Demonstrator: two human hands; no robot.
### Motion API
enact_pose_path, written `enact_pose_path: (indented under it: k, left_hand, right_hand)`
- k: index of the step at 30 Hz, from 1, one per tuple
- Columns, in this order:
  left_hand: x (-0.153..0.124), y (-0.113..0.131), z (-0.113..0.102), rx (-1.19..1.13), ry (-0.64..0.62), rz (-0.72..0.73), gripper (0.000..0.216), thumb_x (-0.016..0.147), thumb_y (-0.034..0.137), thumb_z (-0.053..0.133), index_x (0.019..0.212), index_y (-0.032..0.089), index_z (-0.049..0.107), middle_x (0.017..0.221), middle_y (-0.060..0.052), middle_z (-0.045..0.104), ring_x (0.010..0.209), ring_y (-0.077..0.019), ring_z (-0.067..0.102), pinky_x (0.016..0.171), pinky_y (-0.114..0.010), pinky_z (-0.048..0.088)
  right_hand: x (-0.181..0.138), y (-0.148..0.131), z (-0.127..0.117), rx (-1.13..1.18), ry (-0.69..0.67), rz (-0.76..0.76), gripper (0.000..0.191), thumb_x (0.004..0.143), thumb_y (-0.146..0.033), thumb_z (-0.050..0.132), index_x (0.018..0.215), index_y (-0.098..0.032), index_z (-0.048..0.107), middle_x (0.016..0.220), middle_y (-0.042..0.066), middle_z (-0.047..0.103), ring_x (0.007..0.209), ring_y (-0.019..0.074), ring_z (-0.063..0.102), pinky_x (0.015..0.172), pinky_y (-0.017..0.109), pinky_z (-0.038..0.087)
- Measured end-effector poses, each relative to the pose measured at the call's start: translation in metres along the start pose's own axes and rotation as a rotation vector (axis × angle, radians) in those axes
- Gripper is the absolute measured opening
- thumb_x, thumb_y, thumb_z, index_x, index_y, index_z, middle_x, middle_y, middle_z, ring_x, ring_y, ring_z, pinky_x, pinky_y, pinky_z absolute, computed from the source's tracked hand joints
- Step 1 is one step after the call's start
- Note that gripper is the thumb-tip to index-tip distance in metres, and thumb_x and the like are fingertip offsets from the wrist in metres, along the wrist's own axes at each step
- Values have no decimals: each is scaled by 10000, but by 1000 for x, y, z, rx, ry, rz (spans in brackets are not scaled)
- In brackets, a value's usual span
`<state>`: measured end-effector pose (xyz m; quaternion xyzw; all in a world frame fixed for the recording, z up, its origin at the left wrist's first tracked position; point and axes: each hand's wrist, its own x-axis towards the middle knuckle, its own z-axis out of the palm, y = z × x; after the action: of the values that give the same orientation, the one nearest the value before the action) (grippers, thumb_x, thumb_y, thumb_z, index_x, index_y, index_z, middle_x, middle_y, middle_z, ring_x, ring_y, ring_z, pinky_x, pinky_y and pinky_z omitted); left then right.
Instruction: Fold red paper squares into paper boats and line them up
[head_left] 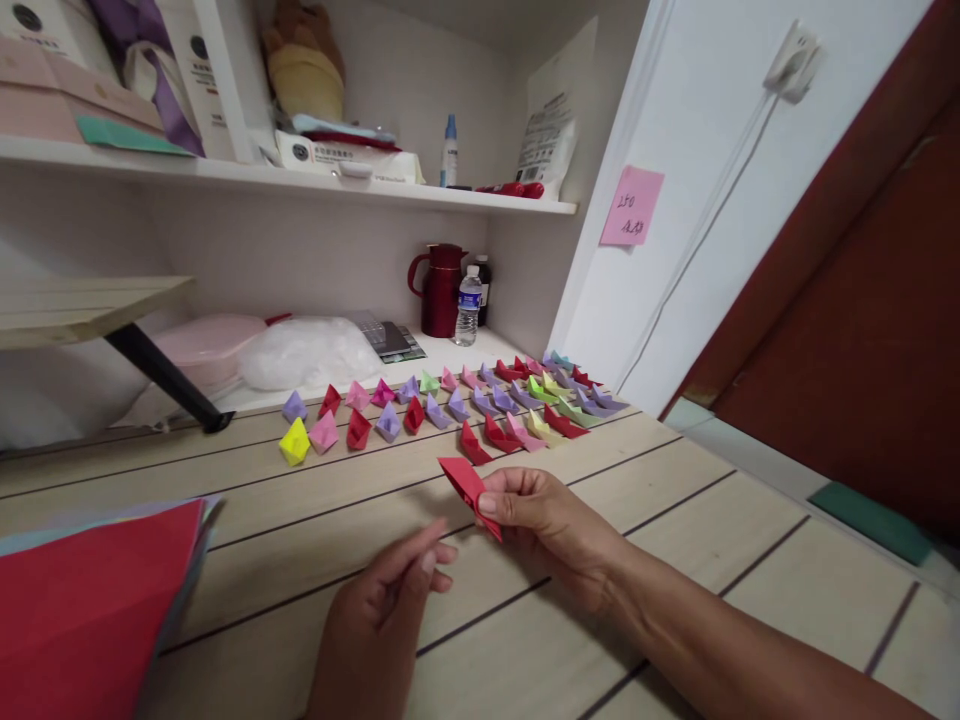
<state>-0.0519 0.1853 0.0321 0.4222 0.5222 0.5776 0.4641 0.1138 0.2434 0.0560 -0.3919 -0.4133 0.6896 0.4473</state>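
A folded red paper boat (463, 482) is pinched between the thumb and fingers of my right hand (536, 515), held just above the slatted wooden table (480, 610). To the left of it, my left hand (394, 590) is empty, its fingers stretched out and apart from the paper. Beyond both hands stand rows of small folded paper boats in several colours, among them a yellow boat (295, 442), a dark red boat (473, 443) and a lilac boat (388, 422).
A stack of coloured paper with a red sheet (90, 610) on top lies at the left. Behind the table, a shelf compartment holds a dark red jug (441, 290), a water bottle (469, 306) and a white plastic bag (307, 353). A black bracket (169, 378) supports a small wooden ledge (82, 305).
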Motion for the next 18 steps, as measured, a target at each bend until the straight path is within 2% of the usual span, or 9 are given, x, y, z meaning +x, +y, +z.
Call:
enact_pose_path:
  k: [2,4,5,7,9,13,15,18]
  left_hand:
    - [5,-5,0,-21,122,72,474,654,376,814,1105,279,704,1016,-31,685,813,-162,644,747,-255,496]
    - [9,-12,-3,-1,194,157,704,589,378,850,1241,316,591,1213,-39,602,1010,-203,626,809,-279,502]
    - [11,-14,-4,56,198,204,745,590,385,844,1274,330,553,1281,-44,564,1092,-224,597,848,-306,499]
    - [11,-17,-9,243,147,314,659,648,381,795,1262,347,557,1317,-38,551,1173,-249,558,931,-375,478]
    - [10,-17,-14,447,78,433,495,703,326,742,1181,365,618,1256,-11,608,1165,-250,567,975,-421,458]
    - [6,-9,-19,709,-25,659,256,780,279,692,1007,395,686,982,69,735,935,-202,678,952,-426,460]
    - [5,-4,-19,764,-9,759,130,827,289,657,919,373,693,870,95,748,814,-176,696,941,-416,449]
    - [5,-1,-18,806,54,861,75,862,292,621,889,337,675,835,98,746,777,-163,693,911,-389,433]
  right_hand:
    - [-3,-1,1,-187,7,-63,270,632,-341,869,705,-158,685,615,-12,665,559,112,543,580,242,383]
    - [-8,-2,2,-518,4,-256,164,735,-303,796,732,-172,698,671,1,685,618,138,569,634,273,393]
    - [-11,-2,3,-701,-9,-390,103,782,-262,753,747,-178,703,702,6,695,656,149,580,685,295,396]
    - [-16,-3,4,-1004,-42,-653,57,838,-182,686,784,-188,704,742,7,703,706,156,585,784,332,376]
    - [-19,-3,5,-1175,-72,-813,65,860,-147,654,830,-188,695,743,7,695,703,154,570,821,351,353]
    - [-22,0,4,-1312,-91,-930,93,904,-156,590,856,-170,669,752,30,676,704,162,551,816,365,346]
    - [-22,1,5,-1332,-112,-972,136,932,-172,552,842,-163,654,745,36,668,707,165,549,832,376,349]
    - [-21,2,6,-1309,-136,-1015,135,943,-181,549,841,-166,635,753,33,667,720,164,562,868,386,357]
